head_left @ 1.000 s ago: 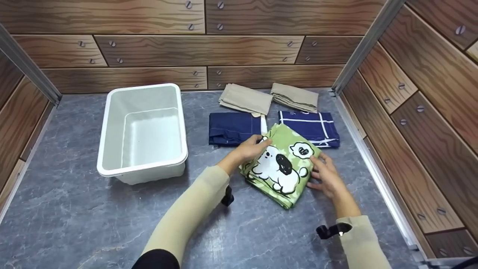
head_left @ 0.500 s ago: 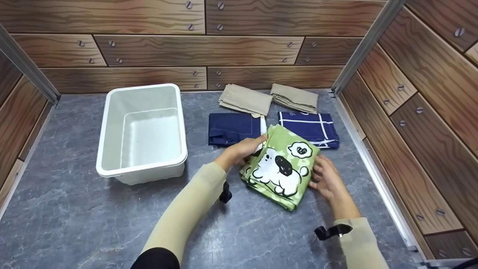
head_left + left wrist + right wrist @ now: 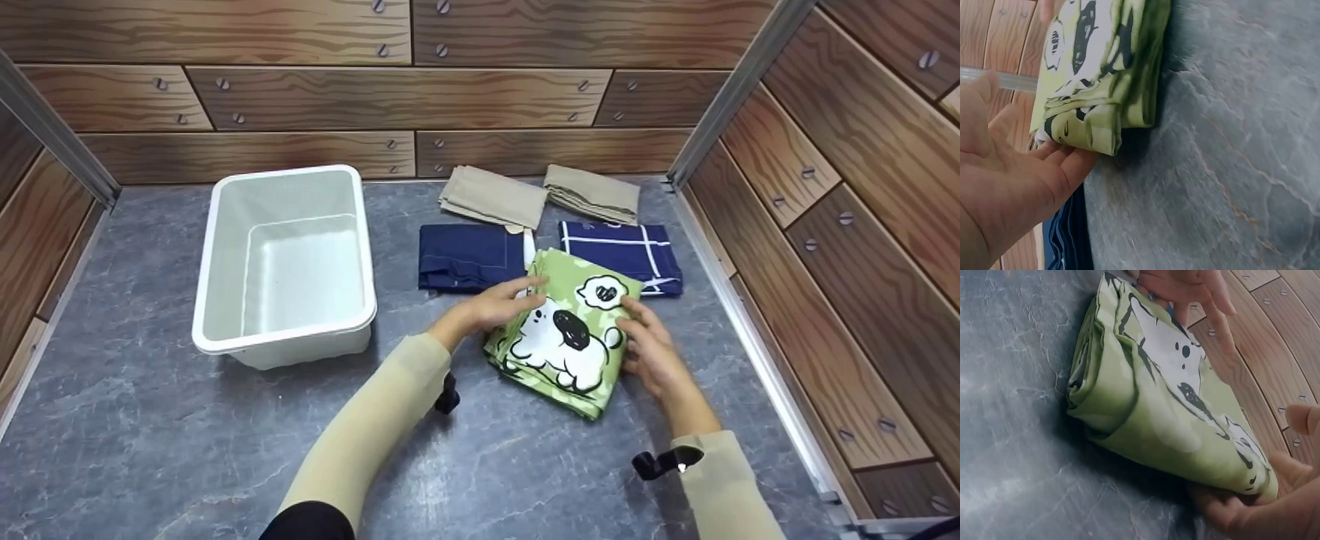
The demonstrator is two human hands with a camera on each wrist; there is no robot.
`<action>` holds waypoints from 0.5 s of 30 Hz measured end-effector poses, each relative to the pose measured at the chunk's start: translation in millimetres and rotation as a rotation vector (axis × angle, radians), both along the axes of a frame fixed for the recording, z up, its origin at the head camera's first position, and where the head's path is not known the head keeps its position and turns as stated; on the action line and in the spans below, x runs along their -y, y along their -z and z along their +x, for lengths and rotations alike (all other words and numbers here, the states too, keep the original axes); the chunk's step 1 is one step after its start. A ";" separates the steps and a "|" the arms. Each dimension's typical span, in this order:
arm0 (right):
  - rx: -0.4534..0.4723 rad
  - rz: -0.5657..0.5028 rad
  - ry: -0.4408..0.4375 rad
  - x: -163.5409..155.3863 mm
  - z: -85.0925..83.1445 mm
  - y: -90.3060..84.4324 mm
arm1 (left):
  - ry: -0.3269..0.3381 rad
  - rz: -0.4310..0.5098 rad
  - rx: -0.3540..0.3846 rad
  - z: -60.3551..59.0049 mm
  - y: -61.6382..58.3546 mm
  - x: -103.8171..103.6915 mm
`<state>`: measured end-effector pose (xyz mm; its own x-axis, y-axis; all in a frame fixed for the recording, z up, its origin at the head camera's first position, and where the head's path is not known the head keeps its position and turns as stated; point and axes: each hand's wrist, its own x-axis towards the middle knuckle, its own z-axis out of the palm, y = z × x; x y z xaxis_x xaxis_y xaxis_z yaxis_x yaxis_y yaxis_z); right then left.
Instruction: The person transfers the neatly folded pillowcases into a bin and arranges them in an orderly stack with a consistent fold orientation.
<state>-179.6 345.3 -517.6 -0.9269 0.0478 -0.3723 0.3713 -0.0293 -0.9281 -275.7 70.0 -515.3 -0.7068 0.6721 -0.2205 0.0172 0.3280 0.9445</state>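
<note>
A folded green cloth (image 3: 570,330) printed with a white and black cartoon dog lies on the grey marbled surface, its layers stacked thick. At its left edge is my left hand (image 3: 499,306); in the left wrist view fingers (image 3: 1075,163) touch the cloth from below, while the thumb is raised away from it. My right hand (image 3: 654,349) is at the opposite edge. In the right wrist view some of its fingers (image 3: 1224,512) reach under the cloth's edge, with the thumb apart from the fabric. The cloth's underside is hidden.
Just behind lie a folded navy cloth (image 3: 469,259) and a folded blue cloth (image 3: 619,251) with white lines. Two folded beige cloths (image 3: 491,196) (image 3: 592,195) lie near the back wall. A white plastic tub (image 3: 360,247) stands at left. Wood-patterned walls (image 3: 300,97) enclose the surface.
The green cloth has turned slightly, its lower corner shifting right. The left fingers now lie further over its left edge. The right hand's fingers shifted along the right edge.
</note>
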 end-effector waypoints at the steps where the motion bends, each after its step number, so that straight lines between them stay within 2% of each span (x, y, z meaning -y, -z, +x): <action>1: -0.007 -0.004 -0.013 -0.1 0.3 0.5 | 0.021 0.004 -0.008 0.0 1.1 0.3; 3: -0.018 -0.009 -0.038 -0.8 0.9 1.7 | 0.034 -0.014 0.029 -0.4 2.6 1.6; 7: -0.026 -0.022 -0.078 -4.1 1.5 4.5 | -0.010 0.026 0.262 -4.2 5.2 4.4; 10: -0.040 -0.020 -0.092 -6.5 1.7 7.0 | -0.034 0.096 0.419 -6.8 7.1 4.7; 13: -0.078 -0.007 -0.092 -8.3 2.1 8.3 | -0.031 0.143 0.495 -6.5 7.4 3.8; 15: -0.113 -0.002 -0.087 -9.8 2.8 7.6 | -0.030 0.165 0.501 -5.1 5.9 2.6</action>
